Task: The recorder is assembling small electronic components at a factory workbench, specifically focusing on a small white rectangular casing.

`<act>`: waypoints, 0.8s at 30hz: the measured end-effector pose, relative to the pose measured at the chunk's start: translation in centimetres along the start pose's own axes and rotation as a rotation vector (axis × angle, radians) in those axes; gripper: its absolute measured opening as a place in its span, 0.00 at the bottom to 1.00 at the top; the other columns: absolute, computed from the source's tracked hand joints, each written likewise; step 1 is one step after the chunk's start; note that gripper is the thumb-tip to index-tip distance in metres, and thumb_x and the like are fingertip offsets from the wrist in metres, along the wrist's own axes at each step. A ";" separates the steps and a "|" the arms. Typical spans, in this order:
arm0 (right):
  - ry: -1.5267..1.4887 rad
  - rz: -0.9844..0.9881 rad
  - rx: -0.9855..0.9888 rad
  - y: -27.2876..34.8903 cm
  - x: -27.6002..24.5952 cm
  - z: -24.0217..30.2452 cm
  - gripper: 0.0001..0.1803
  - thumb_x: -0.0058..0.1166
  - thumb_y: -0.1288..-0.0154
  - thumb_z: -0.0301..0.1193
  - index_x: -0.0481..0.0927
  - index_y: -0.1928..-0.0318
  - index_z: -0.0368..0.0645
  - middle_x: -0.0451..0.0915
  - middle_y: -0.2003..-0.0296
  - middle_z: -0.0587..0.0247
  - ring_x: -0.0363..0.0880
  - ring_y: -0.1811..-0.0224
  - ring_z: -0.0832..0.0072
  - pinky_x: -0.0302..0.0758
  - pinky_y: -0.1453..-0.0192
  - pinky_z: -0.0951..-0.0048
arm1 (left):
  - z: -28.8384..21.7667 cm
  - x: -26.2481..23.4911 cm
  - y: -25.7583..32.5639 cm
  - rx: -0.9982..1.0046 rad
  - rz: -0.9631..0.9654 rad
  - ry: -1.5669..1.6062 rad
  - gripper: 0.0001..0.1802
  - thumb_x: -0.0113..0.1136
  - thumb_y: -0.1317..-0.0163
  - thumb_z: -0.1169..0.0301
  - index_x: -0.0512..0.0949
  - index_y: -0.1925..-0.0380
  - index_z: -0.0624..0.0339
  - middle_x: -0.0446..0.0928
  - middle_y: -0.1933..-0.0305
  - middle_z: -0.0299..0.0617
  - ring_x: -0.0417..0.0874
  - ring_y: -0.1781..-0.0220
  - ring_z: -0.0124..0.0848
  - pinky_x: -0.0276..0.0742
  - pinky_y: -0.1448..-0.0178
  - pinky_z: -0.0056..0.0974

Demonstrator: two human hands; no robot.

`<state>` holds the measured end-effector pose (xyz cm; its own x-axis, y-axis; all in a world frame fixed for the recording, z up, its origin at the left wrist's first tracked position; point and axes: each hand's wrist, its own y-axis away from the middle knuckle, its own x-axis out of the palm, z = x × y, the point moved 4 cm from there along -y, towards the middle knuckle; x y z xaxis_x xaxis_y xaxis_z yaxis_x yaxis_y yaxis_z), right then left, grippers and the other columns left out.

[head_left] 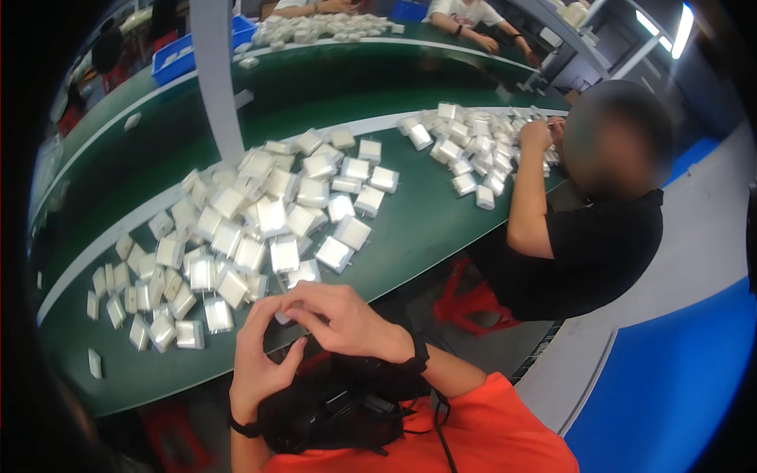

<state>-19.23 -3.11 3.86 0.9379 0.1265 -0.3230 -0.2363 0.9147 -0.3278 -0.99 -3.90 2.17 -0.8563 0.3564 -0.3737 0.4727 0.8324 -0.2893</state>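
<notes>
My left hand [258, 355] and my right hand [341, 319] meet in front of me, just over the near edge of the green work table [426, 229]. Between their fingertips is a small white charger [281, 317], mostly covered by the fingers. The right hand pinches it from above. My left fingers curve round to it, while the left thumb stands a little apart. Beyond my hands a wide heap of white plug chargers [272, 217] spreads over the table, several with thin metal prongs showing.
At the right, a person in a black shirt [603, 248] works at a second heap of chargers [465, 146]. A grey post [213, 79] rises behind my heap. Further back are a blue bin [175, 59], more white pieces [323, 27] and other people. A red stool [473, 296] stands below.
</notes>
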 end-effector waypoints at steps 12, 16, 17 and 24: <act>-0.035 -0.148 0.120 1.2 -1.0 -1.9 0.05 0.62 0.22 0.20 0.84 0.49 0.38 0.61 0.75 0.78 0.54 0.73 0.88 0.52 0.70 0.77 | 0.8 0.2 -1.0 -0.030 0.030 0.235 0.23 0.70 0.32 0.82 0.80 0.37 0.65 0.82 0.34 0.49 0.85 0.33 0.40 0.80 0.29 0.42; -0.020 -0.168 0.110 1.6 -1.2 -1.4 0.06 0.64 0.23 0.21 0.84 0.49 0.39 0.59 0.75 0.79 0.53 0.74 0.88 0.51 0.71 0.77 | 0.9 0.2 -0.8 -0.011 0.022 0.235 0.25 0.71 0.33 0.83 0.80 0.36 0.64 0.83 0.34 0.48 0.86 0.33 0.39 0.82 0.29 0.42; -0.020 -0.159 0.097 1.5 -1.2 -1.1 0.06 0.65 0.24 0.21 0.84 0.50 0.39 0.59 0.75 0.79 0.53 0.75 0.87 0.51 0.71 0.76 | 1.0 0.3 -0.8 -0.017 0.027 0.211 0.25 0.72 0.33 0.82 0.80 0.36 0.64 0.83 0.34 0.48 0.86 0.34 0.40 0.82 0.30 0.41; 0.139 -0.195 0.094 0.8 -1.5 -1.3 0.04 0.67 0.27 0.21 0.86 0.54 0.39 0.59 0.78 0.77 0.53 0.76 0.86 0.51 0.72 0.76 | 0.7 0.2 -1.1 0.050 -0.012 0.167 0.30 0.77 0.39 0.81 0.82 0.36 0.62 0.84 0.38 0.46 0.86 0.39 0.40 0.87 0.37 0.40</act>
<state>-21.19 -3.05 2.88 0.9181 -0.1034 -0.3827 -0.0239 0.9492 -0.3136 -1.51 -5.06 1.85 -0.8825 0.4157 -0.2197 0.4686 0.8163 -0.3377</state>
